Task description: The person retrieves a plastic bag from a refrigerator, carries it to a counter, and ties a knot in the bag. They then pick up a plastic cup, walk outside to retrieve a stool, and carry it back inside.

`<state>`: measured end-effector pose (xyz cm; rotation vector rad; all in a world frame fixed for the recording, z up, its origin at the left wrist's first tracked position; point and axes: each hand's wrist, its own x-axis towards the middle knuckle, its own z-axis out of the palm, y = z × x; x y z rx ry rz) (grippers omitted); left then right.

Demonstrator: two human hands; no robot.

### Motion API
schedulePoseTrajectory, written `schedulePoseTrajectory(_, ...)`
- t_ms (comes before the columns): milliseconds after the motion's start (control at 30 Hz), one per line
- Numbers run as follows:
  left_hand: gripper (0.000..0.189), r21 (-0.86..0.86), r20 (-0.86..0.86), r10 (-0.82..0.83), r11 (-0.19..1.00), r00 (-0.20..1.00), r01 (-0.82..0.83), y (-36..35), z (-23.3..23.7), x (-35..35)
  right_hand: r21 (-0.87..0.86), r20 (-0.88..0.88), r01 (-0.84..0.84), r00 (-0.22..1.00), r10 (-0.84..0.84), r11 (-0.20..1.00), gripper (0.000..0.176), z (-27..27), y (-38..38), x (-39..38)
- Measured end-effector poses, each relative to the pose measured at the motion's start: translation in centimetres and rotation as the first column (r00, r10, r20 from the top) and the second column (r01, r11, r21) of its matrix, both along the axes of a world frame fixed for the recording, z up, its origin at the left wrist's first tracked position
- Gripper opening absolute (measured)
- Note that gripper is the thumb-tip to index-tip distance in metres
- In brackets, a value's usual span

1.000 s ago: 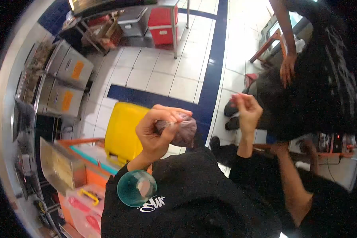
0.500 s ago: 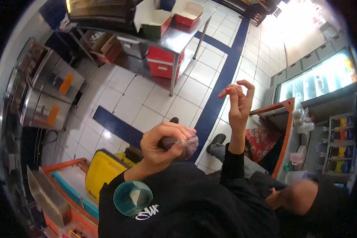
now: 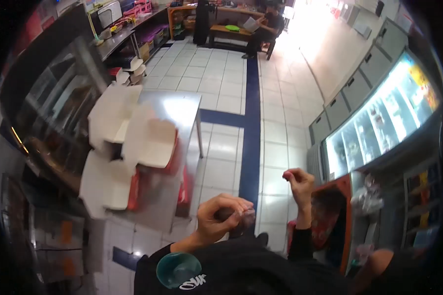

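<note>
My left hand [image 3: 221, 214] is closed around the gathered top of a small see-through plastic bag [image 3: 247, 222] with something dark inside, in front of my body. To the right and a little higher, my right hand [image 3: 300, 186] is raised with its fingers curled into a pinch. Whether anything sits between those fingertips is too small to tell. Below my left forearm a teal translucent cup [image 3: 178, 270] shows against my black top; what holds it is hidden.
On my left, a steel table [image 3: 174, 105] carries several open cardboard boxes [image 3: 155, 142]. A lit display fridge [image 3: 379, 120] stands on the right, beside an orange-framed stand [image 3: 347, 221]. Another person [image 3: 270, 27] sits on a bench far ahead. Someone's head or arm [image 3: 379, 260] shows at lower right.
My view has tilted up, bringing the boxes and far room into sight. My left hand still grips the bag. My right hand's fingers have curled in more tightly.
</note>
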<state>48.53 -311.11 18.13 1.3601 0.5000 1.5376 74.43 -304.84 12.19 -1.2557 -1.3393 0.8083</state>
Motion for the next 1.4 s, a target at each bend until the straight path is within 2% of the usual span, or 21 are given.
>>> schedulePoseTrajectory(67, 0.007, -0.006, -0.032, 0.030, 1.000, 0.999, -0.030, 6.8, -0.3, 1.8, 0.039, -0.100, -0.021, 0.995, 0.024, 0.999, 0.007, -1.8, 7.9, 2.4)
schedulePoseTrajectory(133, 0.007, -0.008, -0.028, 0.069, 0.998, 0.997, -0.069, 13.2, 0.0, 4.3, 0.104, 0.034, -0.042, 0.999, 0.038, 0.994, 0.006, -2.3, 16.0, 5.2)
schedulePoseTrajectory(167, 0.008, 0.017, -0.021, 0.114, 0.993, 0.993, -0.114, 16.8, 0.1, 4.8, 0.073, -0.065, -0.052, 0.996, 0.056, 0.996, 0.006, -2.0, 20.1, 5.0)
schedulePoseTrajectory(200, 0.008, 0.042, -0.022, 0.156, 0.987, 0.988, -0.155, 20.2, 0.2, 4.8, 0.038, -0.075, -0.115, 0.990, 0.118, 0.993, 0.021, -1.9, 24.2, 5.1)
schedulePoseTrajectory(267, 0.008, 0.002, -0.009, 0.239, 0.971, 0.971, -0.239, 26.3, 0.7, 5.1, 0.092, -0.119, -0.184, 0.974, 0.194, 0.979, 0.034, -0.9, 32.2, 4.1)
schedulePoseTrajectory(367, 0.008, 0.004, -0.002, 0.334, 0.943, 0.943, -0.334, 35.2, 1.2, 5.4, 0.133, -0.216, -0.275, 0.930, 0.298, 0.952, 0.042, -1.0, 43.8, 3.5)
schedulePoseTrajectory(467, 0.009, 0.026, -0.017, 0.409, 0.912, 0.912, -0.408, 44.0, 1.4, 4.6, 0.261, -0.340, -0.266, 0.874, 0.346, 0.928, 0.043, -0.9, 53.9, 0.3)
schedulePoseTrajectory(500, 0.009, 0.060, -0.051, 0.430, 0.902, 0.901, -0.427, 47.1, 1.4, 4.1, 0.255, -0.357, -0.317, 0.847, 0.393, 0.914, 0.045, -2.2, 57.7, 0.3)
schedulePoseTrajectory(600, 0.009, 0.152, -0.128, 0.478, 0.875, 0.869, -0.459, 57.3, 1.2, 2.4, 0.219, -0.364, -0.314, 0.852, 0.376, 0.924, 0.043, -1.8, 66.5, -2.3)
schedulePoseTrajectory(667, 0.009, 0.199, -0.122, 0.518, 0.848, 0.846, -0.491, 64.3, 0.6, 1.5, 0.178, -0.274, -0.340, 0.884, 0.379, 0.923, 0.037, -3.0, 72.6, -2.0)
schedulePoseTrajectory(733, 0.008, 0.181, -0.074, 0.478, 0.869, 0.875, -0.460, 71.8, 0.4, -1.6, 0.115, -0.222, -0.356, 0.901, 0.373, 0.928, 0.035, -2.8, 78.8, -4.2)
schedulePoseTrajectory(767, 0.007, 0.155, -0.032, 0.465, 0.877, 0.885, -0.455, 75.2, 0.6, -2.0, 0.099, -0.220, -0.299, 0.924, 0.314, 0.949, 0.025, -2.4, 81.2, -4.8)
schedulePoseTrajectory(867, 0.006, 0.118, 0.035, 0.451, 0.884, 0.892, -0.452, 85.9, 2.0, -3.4, -0.085, 0.045, -0.325, 0.943, 0.329, 0.942, 0.018, -4.1, 90.0, -2.9)
schedulePoseTrajectory(933, 0.006, 0.121, 0.059, 0.444, 0.886, 0.894, -0.448, 92.9, 2.7, -4.2, -0.086, 0.334, -0.316, 0.884, 0.327, 0.945, 0.015, -5.0, 95.2, -1.5)
schedulePoseTrajectory(1033, 0.005, 0.046, 0.058, 0.426, 0.902, 0.903, -0.428, 102.5, 2.7, -5.3, -0.132, 0.661, -0.251, 0.698, 0.274, 0.959, 0.019, -6.1, 102.7, -0.6)
schedulePoseTrajectory(1133, 0.003, -0.026, 0.086, 0.385, 0.923, 0.919, -0.384, 112.7, 1.1, -6.9, -0.127, 0.696, -0.121, 0.696, 0.176, 0.984, 0.020, -6.5, 110.7, -3.2)
schedulePoseTrajectory(1200, 0.002, -0.095, 0.090, 0.377, 0.925, 0.922, -0.368, 119.5, 0.0, -8.4, -0.071, 0.579, -0.196, 0.790, 0.201, 0.978, 0.020, -9.6, 118.3, -5.0)
schedulePoseTrajectory(1233, 0.002, -0.128, 0.091, 0.378, 0.922, 0.921, -0.366, 122.8, -0.2, -9.1, -0.131, 0.538, -0.257, 0.793, 0.287, 0.957, 0.019, -8.7, 122.1, -7.1)
schedulePoseTrajectory(1267, 0.002, -0.118, 0.105, 0.405, 0.912, 0.908, -0.393, 126.2, -0.3, -9.8, -0.144, 0.395, -0.328, 0.846, 0.358, 0.934, 0.018, -8.5, 126.2, -9.3)
schedulePoseTrajectory(1333, 0.002, -0.098, 0.110, 0.481, 0.876, 0.870, -0.472, 132.9, -0.1, -12.2, -0.162, 0.250, -0.521, 0.800, 0.546, 0.838, 0.015, -3.9, 133.9, -15.3)
schedulePoseTrajectory(1400, 0.003, -0.065, 0.140, 0.599, 0.800, 0.788, -0.596, 139.0, 0.4, -15.1, -0.156, 0.221, -0.736, 0.625, 0.749, 0.659, 0.013, 1.5, 141.2, -20.8)
